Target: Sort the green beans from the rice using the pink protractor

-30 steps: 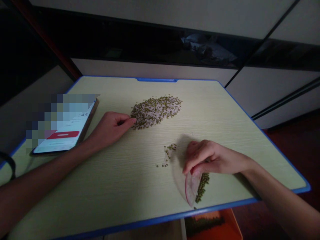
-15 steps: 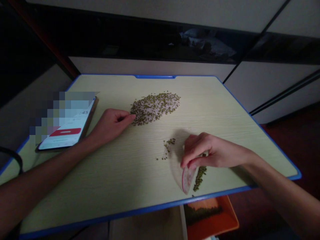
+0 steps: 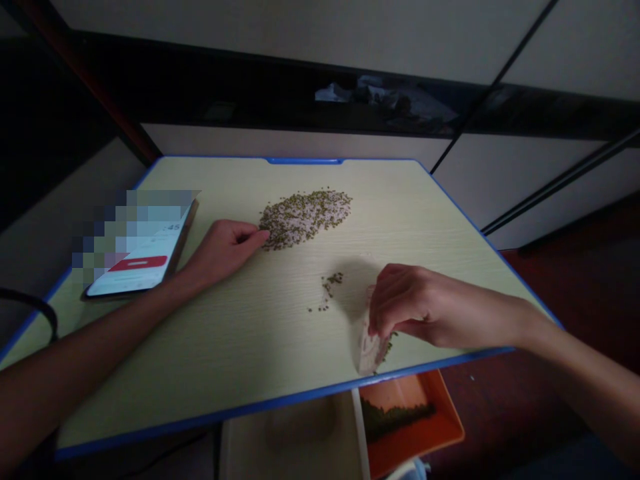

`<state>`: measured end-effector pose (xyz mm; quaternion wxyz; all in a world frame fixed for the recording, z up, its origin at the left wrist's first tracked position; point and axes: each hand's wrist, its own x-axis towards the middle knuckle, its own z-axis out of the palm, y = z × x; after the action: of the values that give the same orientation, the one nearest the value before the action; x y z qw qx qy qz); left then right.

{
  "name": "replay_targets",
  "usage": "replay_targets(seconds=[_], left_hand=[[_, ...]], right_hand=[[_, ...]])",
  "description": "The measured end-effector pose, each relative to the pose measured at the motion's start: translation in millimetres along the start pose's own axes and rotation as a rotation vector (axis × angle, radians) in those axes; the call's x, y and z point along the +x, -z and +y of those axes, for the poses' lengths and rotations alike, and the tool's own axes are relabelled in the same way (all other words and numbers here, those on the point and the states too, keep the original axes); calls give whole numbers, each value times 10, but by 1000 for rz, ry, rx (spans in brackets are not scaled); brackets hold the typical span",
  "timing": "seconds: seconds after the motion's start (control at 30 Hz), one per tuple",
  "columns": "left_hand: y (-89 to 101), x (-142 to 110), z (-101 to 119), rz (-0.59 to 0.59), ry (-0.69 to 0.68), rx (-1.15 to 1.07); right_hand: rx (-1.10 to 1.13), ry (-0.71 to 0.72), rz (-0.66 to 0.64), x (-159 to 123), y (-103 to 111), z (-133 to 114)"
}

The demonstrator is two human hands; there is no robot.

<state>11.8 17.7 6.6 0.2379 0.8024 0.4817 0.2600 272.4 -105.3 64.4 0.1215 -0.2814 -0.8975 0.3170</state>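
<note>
My right hand [image 3: 425, 307] pinches a translucent piece [image 3: 370, 353] near the table's front edge [image 3: 300, 400], presumably to block the adjacent green beans [image 3: 391, 343]. My left hand [image 3: 220, 253], thumb and forefinger together, meets the mixed pile [image 3: 305, 217]; contents indiscernible.

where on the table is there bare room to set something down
Front left, between left forearm, front edge and loose beans; also right of the pile, from behind the right hand to the right edge. Crowded: under that hand, with its clear piece, and by the phone.
</note>
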Motion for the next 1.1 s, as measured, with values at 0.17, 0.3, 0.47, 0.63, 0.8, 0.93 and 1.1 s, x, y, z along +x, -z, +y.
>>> replay_targets(seconds=[0.17, 0.3, 0.47, 0.63, 0.8, 0.93, 1.1], left_hand=[[2, 3, -6, -2, 0, 11], [2, 3, -5, -7, 2, 15], [4, 3, -4, -5, 14, 18], [-2, 8, -7, -10, 16, 12], [0, 3, -8, -15, 13, 7], [7, -3, -4, -9, 14, 6], [5, 3, -9, -10, 13, 11]], right_hand=[[37, 28, 18, -72, -85, -30], [56, 11, 22, -141, -108, -21], [46, -7, 65, -254, -123, 12], [-21, -24, 89, -353, -127, 35], [-76, -29, 87, -441, -117, 45], [-119, -20, 97, -500, -118, 50], [-147, -33, 97, -560, -118, 59]])
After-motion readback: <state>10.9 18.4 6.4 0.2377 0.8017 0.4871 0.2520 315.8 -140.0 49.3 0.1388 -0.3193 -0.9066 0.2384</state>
